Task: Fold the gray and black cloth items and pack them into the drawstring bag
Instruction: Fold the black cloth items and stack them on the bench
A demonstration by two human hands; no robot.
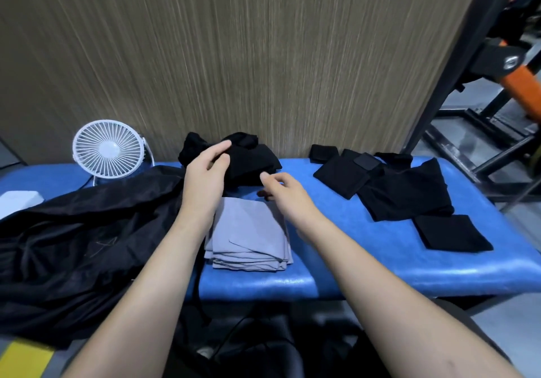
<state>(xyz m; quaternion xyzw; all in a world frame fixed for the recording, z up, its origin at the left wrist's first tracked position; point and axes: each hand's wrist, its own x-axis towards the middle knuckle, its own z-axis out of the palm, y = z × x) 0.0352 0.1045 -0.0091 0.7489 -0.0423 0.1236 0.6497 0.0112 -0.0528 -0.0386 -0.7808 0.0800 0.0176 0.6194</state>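
Observation:
A stack of folded gray cloths lies on the blue padded bench in front of me. Behind it sits a loose heap of black cloth against the wall. My left hand reaches over the gray stack, its relaxed fingers touching the heap's left part. My right hand hovers at the heap's front edge, fingers loosely curled, holding nothing I can see. The large black drawstring bag spreads over the bench's left side. Folded black cloths lie on the right.
A small white desk fan stands at the back left by the wooden wall panel. A white object lies at the far left edge. Black and orange metal equipment stands beyond the bench on the right. Dark cables hang below the bench's front.

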